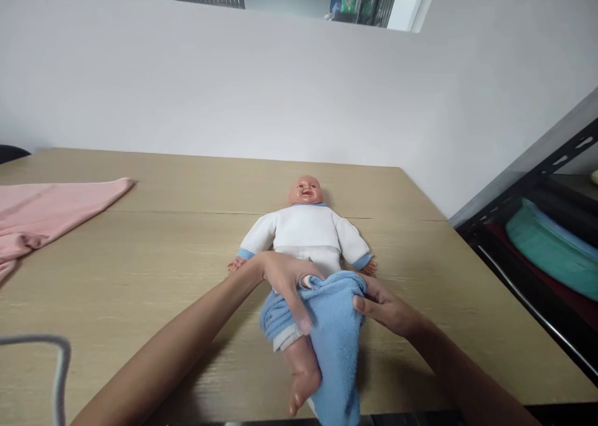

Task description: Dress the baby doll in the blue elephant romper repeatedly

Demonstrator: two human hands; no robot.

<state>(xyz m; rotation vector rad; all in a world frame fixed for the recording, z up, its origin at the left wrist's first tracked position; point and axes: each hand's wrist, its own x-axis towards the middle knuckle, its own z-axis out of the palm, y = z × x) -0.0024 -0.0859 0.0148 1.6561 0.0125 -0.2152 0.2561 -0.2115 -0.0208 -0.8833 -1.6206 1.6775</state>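
Observation:
A baby doll (306,233) lies on its back on the wooden table, head toward the wall, in a white top with blue cuffs. Blue fleecy trousers (334,339) cover its hips and the leg on the right; its other leg (303,370) is bare below a bunched trouser leg with a white edge. My left hand (292,283) rests over the waist, thumb along the front of the trousers, its other fingertips hidden. On the right, my right hand (380,304) grips the waist side of the trousers between thumb and fingers.
Pink cloth (56,211) lies on the table (177,239) at the left. A grey cable or tube (60,357) rises at the lower left. To the right stands a black shelf rack (523,307) with folded green fabric (551,245). A white wall (233,83) borders the far edge.

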